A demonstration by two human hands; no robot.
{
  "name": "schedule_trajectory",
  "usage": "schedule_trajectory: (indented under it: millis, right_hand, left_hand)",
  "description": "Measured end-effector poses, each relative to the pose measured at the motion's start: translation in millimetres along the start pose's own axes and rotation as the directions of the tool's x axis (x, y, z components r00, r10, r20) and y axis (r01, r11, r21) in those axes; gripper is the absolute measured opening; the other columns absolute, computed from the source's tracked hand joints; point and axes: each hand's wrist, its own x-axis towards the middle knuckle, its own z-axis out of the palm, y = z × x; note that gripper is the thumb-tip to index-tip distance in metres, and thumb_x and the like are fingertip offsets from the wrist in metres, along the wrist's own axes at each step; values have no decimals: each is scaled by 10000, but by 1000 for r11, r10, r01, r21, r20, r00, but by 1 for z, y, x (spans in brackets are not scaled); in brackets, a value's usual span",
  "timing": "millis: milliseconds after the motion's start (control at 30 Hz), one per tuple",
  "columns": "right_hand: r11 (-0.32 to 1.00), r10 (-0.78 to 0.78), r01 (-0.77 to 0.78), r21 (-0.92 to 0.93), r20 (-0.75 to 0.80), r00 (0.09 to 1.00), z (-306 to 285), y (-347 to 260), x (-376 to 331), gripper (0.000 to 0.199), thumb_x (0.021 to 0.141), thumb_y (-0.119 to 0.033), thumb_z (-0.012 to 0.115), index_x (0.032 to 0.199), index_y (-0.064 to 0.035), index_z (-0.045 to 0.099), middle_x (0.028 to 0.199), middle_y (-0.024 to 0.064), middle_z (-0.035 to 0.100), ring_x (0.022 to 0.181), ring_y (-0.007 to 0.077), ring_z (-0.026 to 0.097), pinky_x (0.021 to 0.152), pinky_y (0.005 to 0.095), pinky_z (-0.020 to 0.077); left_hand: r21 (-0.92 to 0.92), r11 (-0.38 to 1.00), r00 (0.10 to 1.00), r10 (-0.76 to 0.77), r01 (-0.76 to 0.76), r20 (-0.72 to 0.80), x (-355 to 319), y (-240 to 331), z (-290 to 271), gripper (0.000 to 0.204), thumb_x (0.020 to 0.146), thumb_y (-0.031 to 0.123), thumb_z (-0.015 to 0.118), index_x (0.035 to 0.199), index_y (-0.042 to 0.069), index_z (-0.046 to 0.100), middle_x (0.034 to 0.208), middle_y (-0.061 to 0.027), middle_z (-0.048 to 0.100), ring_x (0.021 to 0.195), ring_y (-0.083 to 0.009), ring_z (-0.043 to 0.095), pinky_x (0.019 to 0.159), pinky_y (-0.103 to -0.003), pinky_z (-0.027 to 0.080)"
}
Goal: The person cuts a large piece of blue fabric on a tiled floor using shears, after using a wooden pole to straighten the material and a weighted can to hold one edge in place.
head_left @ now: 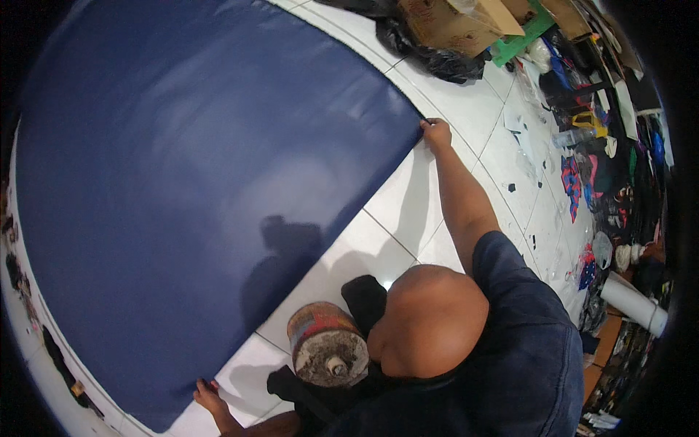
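Note:
A large dark-blue sheet [182, 160], smooth and slightly shiny like vinyl, lies spread over the floor from the left to the middle. At its right corner my right hand [436, 134] pinches the edge, with that arm stretched far out. Lower down, near the sheet's front corner, my left hand [209, 399] is closed on the same edge; part of its grip is hidden. Between two dark shoe-like shapes [364, 300] stands a round, can-like weight [331, 357] with a rough grey top, a central knob and a worn reddish side, apart from both hands.
White floor tiles [382, 233] show along the sheet's near edge. Cardboard boxes [451, 25] and a black plastic bag [444, 65] sit at the far right. Fabric scraps [571, 186], clutter and a white roll [633, 304] line the right side.

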Motion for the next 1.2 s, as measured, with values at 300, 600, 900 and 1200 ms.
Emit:
schedule_trajectory:
  millis: [300,600,900,1200]
  right_hand:
    - [786,-612,597,-163,-72,787,2,-97,-115,442,825,-282,696,1224,-110,619,1198,185,579,1123,346,560,933,477,449]
    - [151,-872,956,252,490,9,17,-101,-326,450,848,-383,705,1222,-139,646,1374,96,530,1308,318,456,1053,511,343]
    - [150,-819,955,255,573,-25,9,-113,-335,511,801,-246,774,1259,-67,635,1412,188,509,1342,384,438,1090,497,355]
    - [190,-720,945,265,692,-49,-5,-140,-340,540,801,-244,777,1269,-25,618,1399,262,492,1313,429,452,1101,472,364]
  left_hand:
    - [35,999,1000,-8,9,-13,2,-10,-18,229,931,174,625,855,12,482,735,-79,572,585,-160,566,529,-296,501]
    - [10,1000,999,-29,29,-44,6,-6,5,228,890,152,660,909,4,488,717,-79,559,567,-182,576,519,-295,506]
    - [-351,929,828,-106,-114,-550,86,-14,-102,336,901,307,655,969,-13,577,855,-93,594,705,-170,581,548,-297,447]
    - [423,845,440,533,-328,-722,148,43,-202,631,843,61,551,1436,-54,366,1486,-225,387,1340,-345,442,1093,-395,394]
